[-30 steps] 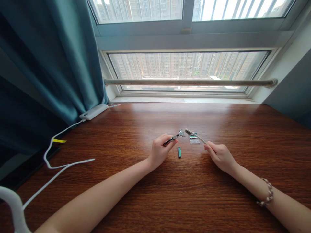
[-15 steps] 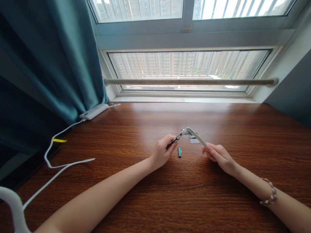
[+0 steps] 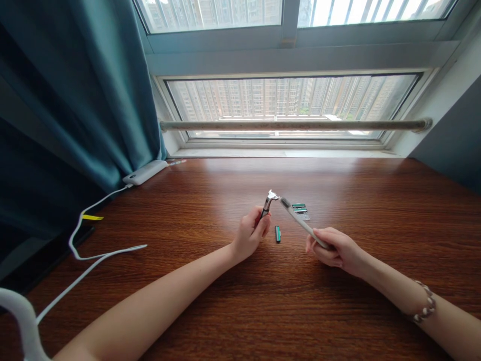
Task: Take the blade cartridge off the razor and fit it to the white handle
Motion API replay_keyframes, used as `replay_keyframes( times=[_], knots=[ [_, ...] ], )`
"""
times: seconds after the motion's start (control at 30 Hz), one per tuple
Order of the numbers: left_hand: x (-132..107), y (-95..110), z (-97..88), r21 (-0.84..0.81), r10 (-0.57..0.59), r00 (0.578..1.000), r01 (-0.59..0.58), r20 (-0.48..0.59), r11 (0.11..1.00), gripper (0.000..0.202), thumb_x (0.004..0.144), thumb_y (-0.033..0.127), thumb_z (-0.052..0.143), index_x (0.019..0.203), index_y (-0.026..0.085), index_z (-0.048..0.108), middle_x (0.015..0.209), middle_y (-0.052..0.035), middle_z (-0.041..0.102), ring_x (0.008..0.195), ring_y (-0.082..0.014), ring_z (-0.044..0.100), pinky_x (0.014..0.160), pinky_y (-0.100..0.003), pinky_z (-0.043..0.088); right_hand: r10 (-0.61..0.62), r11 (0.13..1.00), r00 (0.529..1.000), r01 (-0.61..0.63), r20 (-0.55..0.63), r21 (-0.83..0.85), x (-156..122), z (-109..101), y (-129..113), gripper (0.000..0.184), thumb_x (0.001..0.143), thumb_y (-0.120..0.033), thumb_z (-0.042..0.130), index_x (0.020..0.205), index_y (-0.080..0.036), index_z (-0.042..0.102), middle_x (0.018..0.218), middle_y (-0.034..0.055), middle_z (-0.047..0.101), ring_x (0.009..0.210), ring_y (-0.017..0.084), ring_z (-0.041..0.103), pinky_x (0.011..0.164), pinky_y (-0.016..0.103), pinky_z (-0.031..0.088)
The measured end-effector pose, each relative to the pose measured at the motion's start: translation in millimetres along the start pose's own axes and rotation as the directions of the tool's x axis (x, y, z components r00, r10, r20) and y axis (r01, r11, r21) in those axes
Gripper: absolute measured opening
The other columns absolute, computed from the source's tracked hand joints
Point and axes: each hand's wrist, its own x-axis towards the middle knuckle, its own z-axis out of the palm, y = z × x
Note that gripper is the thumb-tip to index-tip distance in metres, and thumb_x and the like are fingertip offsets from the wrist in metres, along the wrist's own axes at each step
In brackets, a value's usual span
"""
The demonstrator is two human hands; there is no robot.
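Note:
My left hand is closed round a metal razor handle, held upright with its bare head on top. A pale toothbrush is gripped in my right hand, and its bristle end touches the razor's head. One green blade cartridge lies on the wooden table between my hands. Behind the toothbrush sits a clear holder with green cartridges.
A white power bank lies at the back left by the teal curtain, its white cable trailing over the table's left side. A window with a metal rail runs along the back. A bead bracelet is on my right wrist.
My left hand tipped the razor handle from slanting to nearly upright and raised it. My right hand drew back and left, so the toothbrush tip now meets the razor head.

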Motion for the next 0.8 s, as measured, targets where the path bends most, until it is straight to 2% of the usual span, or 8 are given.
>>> replay_keyframes(
  times=[0.1, 0.27, 0.4, 0.63, 0.8],
  knots=[
    [-0.7, -0.2, -0.9, 0.087, -0.004, 1.0, 0.002, 0.018, 0.996, 0.015, 0.085, 0.031, 0.04, 0.087, 0.016, 0.043, 0.054, 0.0052, 0.038, 0.045, -0.0061, 0.036, 0.045, -0.02, 0.029, 0.028, 0.995, 0.999, -0.029, 0.021, 0.097, -1.1, 1.6, -0.6, 0.036, 0.086, -0.038, 0.036, 0.084, -0.01, 0.058, 0.036, -0.0104, 0.019, 0.029, 0.002, 0.012, 0.03, 0.016, 0.011],
    [0.4, 2.0, -2.6, 0.283, 0.011, 1.0, -0.007, -0.013, 0.959, 0.015, 0.081, 0.03, 0.045, 0.083, 0.016, 0.048, 0.053, 0.0053, 0.038, 0.047, -0.0062, 0.033, 0.047, -0.02, 0.029, -0.007, 0.997, 1.0, 0.006, 0.023, 0.079, -0.8, 2.0, 0.5, 0.035, 0.087, -0.036, 0.037, 0.083, -0.009, 0.058, 0.034, -0.0096, 0.023, 0.028, 0.002, 0.014, 0.03, 0.016, 0.012],
    [1.2, 4.2, -2.9, 0.318, 0.018, 0.999, -0.002, -0.049, 0.948, 0.014, 0.082, 0.029, 0.044, 0.082, 0.016, 0.048, 0.053, 0.0051, 0.036, 0.049, -0.0068, 0.032, 0.048, -0.02, 0.029, -0.058, 0.991, 0.998, 0.059, -0.014, 0.119, -0.4, 2.9, 1.6, 0.032, 0.087, -0.035, 0.038, 0.082, -0.01, 0.058, 0.033, -0.0097, 0.023, 0.028, 0.002, 0.015, 0.03, 0.016, 0.013],
    [0.8, 5.1, -2.3, 0.36, 0.069, 0.997, -0.053, -0.033, 0.931, 0.013, 0.081, 0.028, 0.045, 0.083, 0.016, 0.049, 0.055, 0.0053, 0.036, 0.05, -0.0067, 0.031, 0.05, -0.02, 0.028, -0.044, 0.996, 0.999, 0.046, -0.021, 0.08, -0.3, 4.4, 0.7, 0.033, 0.085, -0.038, 0.041, 0.08, -0.01, 0.058, 0.032, -0.0097, 0.024, 0.028, 0.002, 0.015, 0.03, 0.016, 0.012],
    [1.0, 5.9, -2.2, 0.388, 0.091, 0.994, -0.062, -0.055, 0.92, 0.011, 0.081, 0.027, 0.046, 0.081, 0.016, 0.05, 0.057, 0.0055, 0.035, 0.051, -0.0066, 0.031, 0.051, -0.02, 0.028, -0.063, 0.982, 0.996, 0.073, -0.065, 0.174, 0.5, 3.7, 1.3, 0.031, 0.086, -0.037, 0.038, 0.082, -0.013, 0.057, 0.033, -0.0104, 0.021, 0.028, 0.002, 0.013, 0.029, 0.016, 0.012]
  ],
)
